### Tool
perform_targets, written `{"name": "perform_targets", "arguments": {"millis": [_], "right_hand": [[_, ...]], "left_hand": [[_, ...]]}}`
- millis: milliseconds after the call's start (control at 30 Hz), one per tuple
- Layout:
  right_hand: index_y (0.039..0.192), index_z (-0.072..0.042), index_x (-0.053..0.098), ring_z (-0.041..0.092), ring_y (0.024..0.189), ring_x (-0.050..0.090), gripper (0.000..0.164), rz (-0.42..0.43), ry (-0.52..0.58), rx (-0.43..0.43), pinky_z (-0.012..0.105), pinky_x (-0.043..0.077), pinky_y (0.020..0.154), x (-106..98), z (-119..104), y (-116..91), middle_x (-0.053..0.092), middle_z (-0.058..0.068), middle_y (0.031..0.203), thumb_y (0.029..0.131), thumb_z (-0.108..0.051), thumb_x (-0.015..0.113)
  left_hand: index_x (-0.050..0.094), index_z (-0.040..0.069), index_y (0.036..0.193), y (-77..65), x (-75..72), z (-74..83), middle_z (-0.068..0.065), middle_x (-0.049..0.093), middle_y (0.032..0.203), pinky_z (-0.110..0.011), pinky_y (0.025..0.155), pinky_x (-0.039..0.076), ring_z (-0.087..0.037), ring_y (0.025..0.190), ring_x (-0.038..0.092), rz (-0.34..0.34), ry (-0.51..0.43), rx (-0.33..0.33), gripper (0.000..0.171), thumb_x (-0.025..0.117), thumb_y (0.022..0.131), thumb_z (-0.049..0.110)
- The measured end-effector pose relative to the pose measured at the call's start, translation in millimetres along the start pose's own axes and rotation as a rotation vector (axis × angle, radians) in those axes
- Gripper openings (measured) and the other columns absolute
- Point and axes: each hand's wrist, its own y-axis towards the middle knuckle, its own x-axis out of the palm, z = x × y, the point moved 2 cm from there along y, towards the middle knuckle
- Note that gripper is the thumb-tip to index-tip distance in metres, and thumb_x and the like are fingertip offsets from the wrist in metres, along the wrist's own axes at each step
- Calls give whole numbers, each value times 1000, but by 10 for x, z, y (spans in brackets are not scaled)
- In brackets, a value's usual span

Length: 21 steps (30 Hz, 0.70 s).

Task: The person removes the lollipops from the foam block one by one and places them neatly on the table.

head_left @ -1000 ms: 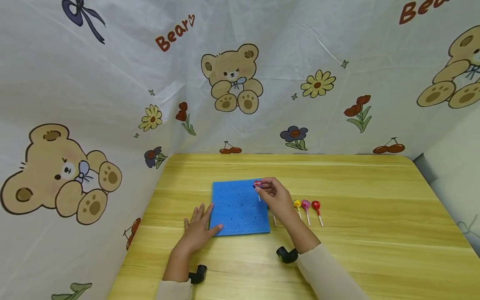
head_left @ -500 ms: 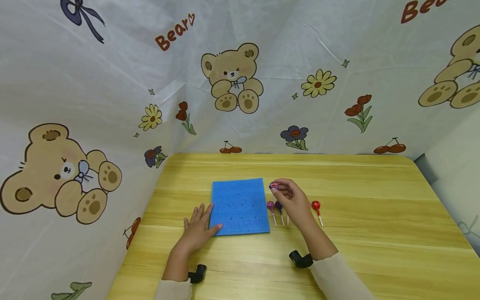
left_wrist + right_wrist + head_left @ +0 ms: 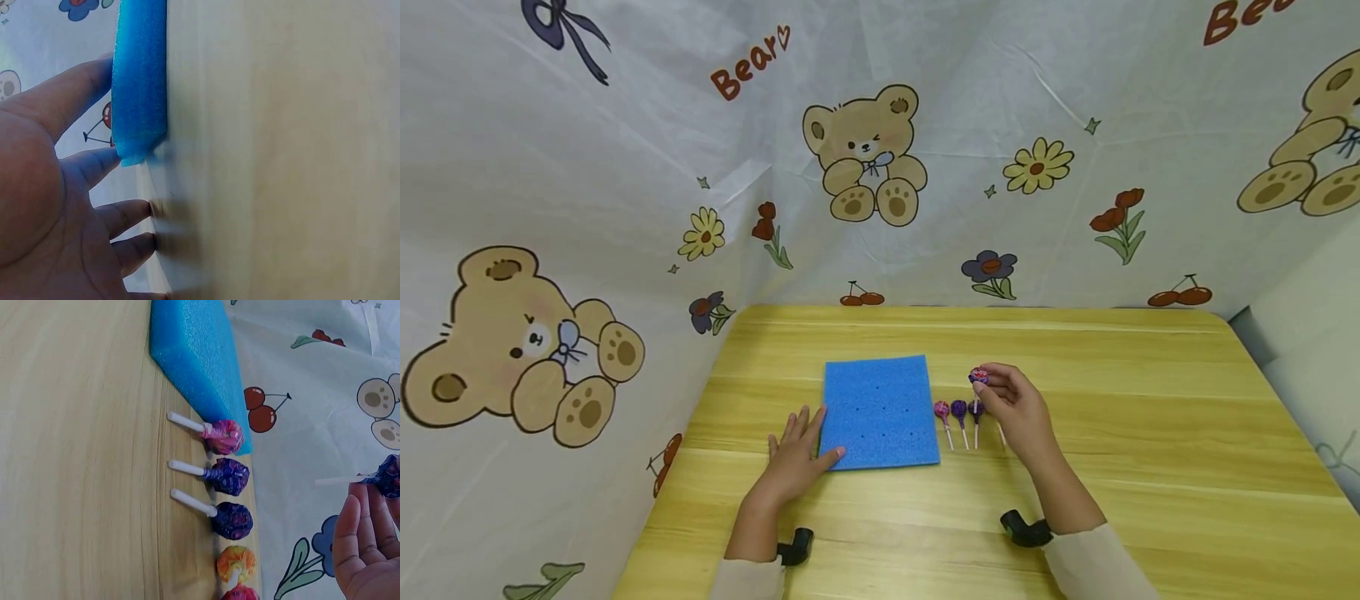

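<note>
My right hand pinches a purple-and-red wrapped lollipop by its head, stick hanging down, above the row of lollipops; the right wrist view also shows this lollipop. My left hand lies spread at the left side of a blue foam block with small holes in its top. Its thumb rests on the foam; other fingertips touch the table. Right of the foam lie a pink lollipop and two purple lollipops. A yellow-orange lollipop and a reddish-pink lollipop follow, mostly hidden behind my right hand in the head view.
The wooden table extends widely to the right of the lollipops and in front of the foam. A white cloth printed with bears hangs behind and to the left. A black wrist piece sits at each wrist.
My right hand has carried the pinched lollipop rightward, from above the foam's right edge to above the lollipop row, uncovering the lollipops beside the foam. My left hand has stayed put.
</note>
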Motion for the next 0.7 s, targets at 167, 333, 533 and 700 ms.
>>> {"name": "perform_targets", "arguments": {"millis": [167,333,533,700], "right_hand": [[137,-12,58,1,101,62,44,11,-27,-3,17,55,84,-94,36,-37,62,11,124,99,-35,66],[137,-10,58,0,100,62,44,45,-35,1,19,56,82,-211,85,-78,62,3,119,99,-32,66],[138,-10,57,-1,97,63,44,94,-49,-14,14,55,80,-340,136,-120,62,-1,115,100,-27,66],[140,-11,57,-4,97,62,44,124,-84,-12,13,54,78,-471,200,-148,62,-4,114,100,-26,66]], "left_hand": [[15,27,164,0,5,-17,-15,4,172,-75,116,-10,-41,158,-4,-4,-9,2,85,61,98,52],[16,26,164,6,-2,-3,-16,4,171,-76,116,-10,-42,158,-4,3,-24,16,84,61,98,50],[16,27,164,1,-7,-2,-16,4,172,-75,116,-9,-42,158,-3,4,-12,10,84,62,98,50],[14,27,164,8,-2,-4,-15,4,172,-75,117,-10,-41,158,-4,-11,-10,5,85,61,98,51]]}}
